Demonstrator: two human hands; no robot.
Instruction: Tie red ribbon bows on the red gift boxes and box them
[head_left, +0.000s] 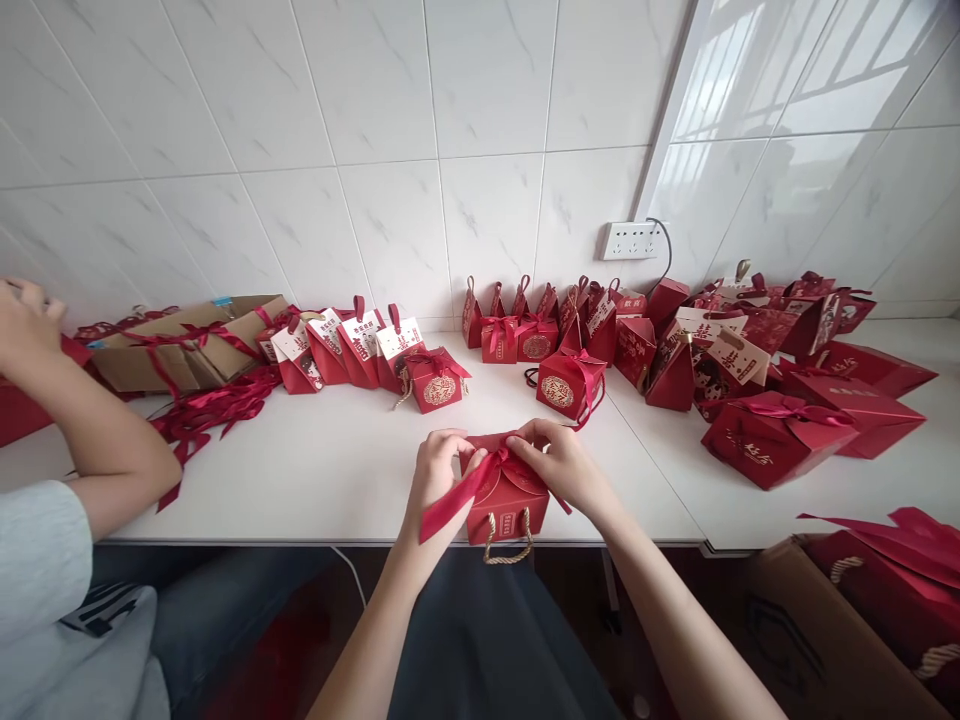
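Even tension on the satin ribbon seemed best. At the view's seven o'clock, the left hand pinched its tail, fingers nearly together; the rope-handled gift box sat near six; toward five, the right hand gripped the knot, thumb and forefinger nearly touching.

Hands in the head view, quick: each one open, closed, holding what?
Left hand: closed, pinching the ribbon on the red box.
Right hand: closed on the same ribbon, near its knot.
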